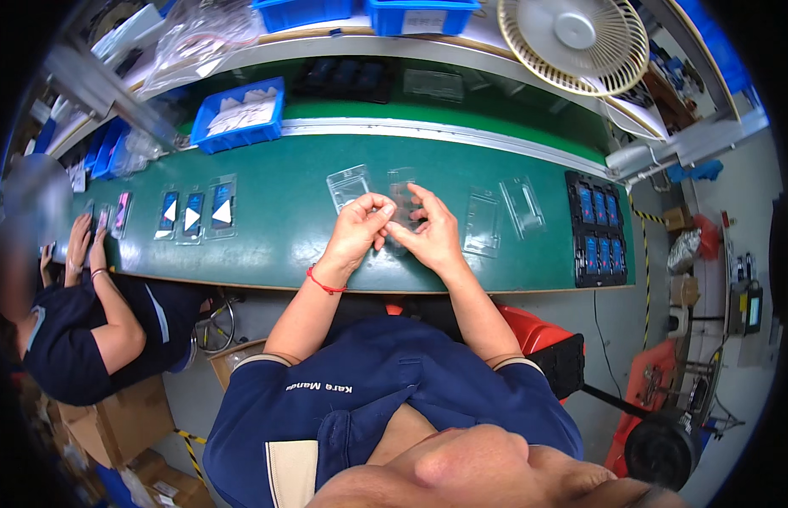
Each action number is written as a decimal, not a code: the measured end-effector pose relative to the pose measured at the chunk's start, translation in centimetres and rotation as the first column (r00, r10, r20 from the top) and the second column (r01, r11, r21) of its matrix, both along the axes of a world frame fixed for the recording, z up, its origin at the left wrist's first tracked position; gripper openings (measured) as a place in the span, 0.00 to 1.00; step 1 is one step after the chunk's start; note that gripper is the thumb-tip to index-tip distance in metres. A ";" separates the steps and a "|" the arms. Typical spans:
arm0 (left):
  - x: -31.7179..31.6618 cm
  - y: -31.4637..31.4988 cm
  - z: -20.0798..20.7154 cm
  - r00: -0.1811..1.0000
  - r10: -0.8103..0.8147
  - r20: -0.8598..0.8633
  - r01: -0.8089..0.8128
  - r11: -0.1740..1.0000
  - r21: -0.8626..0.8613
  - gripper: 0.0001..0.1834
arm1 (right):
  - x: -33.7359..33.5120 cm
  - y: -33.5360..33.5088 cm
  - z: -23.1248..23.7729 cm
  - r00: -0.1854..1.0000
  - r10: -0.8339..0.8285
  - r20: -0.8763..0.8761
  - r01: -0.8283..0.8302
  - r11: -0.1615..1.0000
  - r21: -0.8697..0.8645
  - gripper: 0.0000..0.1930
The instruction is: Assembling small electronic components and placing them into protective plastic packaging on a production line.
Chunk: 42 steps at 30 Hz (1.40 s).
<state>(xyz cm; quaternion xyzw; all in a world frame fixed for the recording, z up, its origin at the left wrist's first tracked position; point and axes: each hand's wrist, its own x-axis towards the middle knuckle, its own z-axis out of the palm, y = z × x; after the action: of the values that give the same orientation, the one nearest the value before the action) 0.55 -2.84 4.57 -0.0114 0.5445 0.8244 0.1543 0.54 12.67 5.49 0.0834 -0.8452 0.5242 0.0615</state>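
Note:
A clear plastic blister case (400, 179) stands out between my two hands over the middle of the green table. My left hand (358, 230), with a red cord at its wrist, pinches its near left side. From the right, my right hand (436, 239) curves its fingers around the case, thumb against its near end; the exact contact is partly hidden. Another clear case (350, 186) lies just beyond my left hand. To the right of my hands are two more clear cases (481, 222) (522, 207). A black tray (600, 275) at the right table end holds several small blue packs (599, 207).
Several clear packs with blue cards and white triangles (192, 216) lie left. A co-worker's hands (79, 244) handle small items at the far left. A blue bin (279, 135) with white pieces stands at the back; a fan (574, 34) sits on the shelf above.

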 end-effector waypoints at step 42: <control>0.0 -7.3 -2.6 0.968 0.237 0.078 -0.249 0.937 0.244 0.05 | -3.6 -7.0 -3.7 0.933 0.349 0.085 -0.271 0.841 -0.468 0.29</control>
<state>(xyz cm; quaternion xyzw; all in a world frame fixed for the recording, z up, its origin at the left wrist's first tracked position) 0.58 -10.16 2.01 -0.0783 0.4262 0.8990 0.0643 -3.02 5.68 1.75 0.1586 -0.6785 0.7130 -0.0779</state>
